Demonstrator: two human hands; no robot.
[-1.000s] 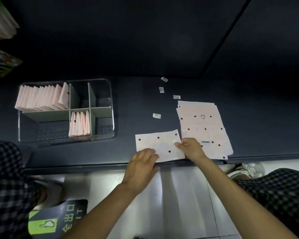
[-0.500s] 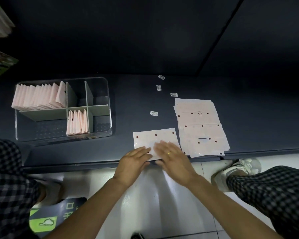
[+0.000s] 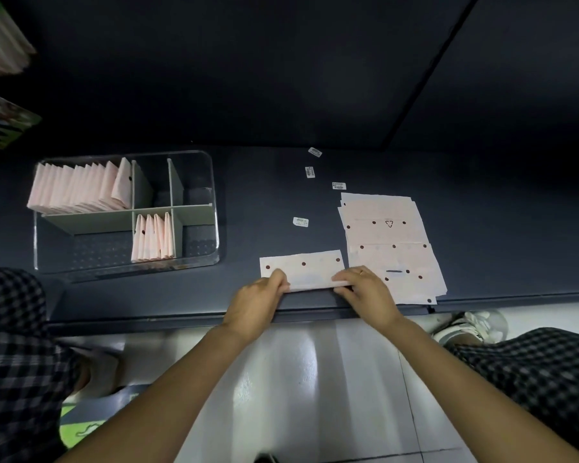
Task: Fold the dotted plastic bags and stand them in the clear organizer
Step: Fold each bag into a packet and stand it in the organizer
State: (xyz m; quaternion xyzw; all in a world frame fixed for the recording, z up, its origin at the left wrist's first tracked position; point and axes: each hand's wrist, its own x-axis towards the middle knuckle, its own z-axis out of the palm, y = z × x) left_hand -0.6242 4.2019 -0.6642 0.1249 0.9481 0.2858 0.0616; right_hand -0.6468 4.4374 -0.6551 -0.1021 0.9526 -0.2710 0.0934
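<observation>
— Head view: how far along was the folding?
— Partway. The clear rectangular plastic organizer sat on the dark desk, with a long row of folded pink bags standing in its far-left compartment and about four folded pink bags in the near-middle one. The other compartments held none.
— And the bag in hand?
— One pale pink dotted plastic bag lay right of the organizer, at the desk's near edge. The left hand and right hand each pinched an end of its near edge, turned up for a first fold, I judged.
— What remained?
— A fanned stack of flat dotted bags farther right of the organizer; I couldn't count its layers. Four small white labels lay beyond the bag.
</observation>
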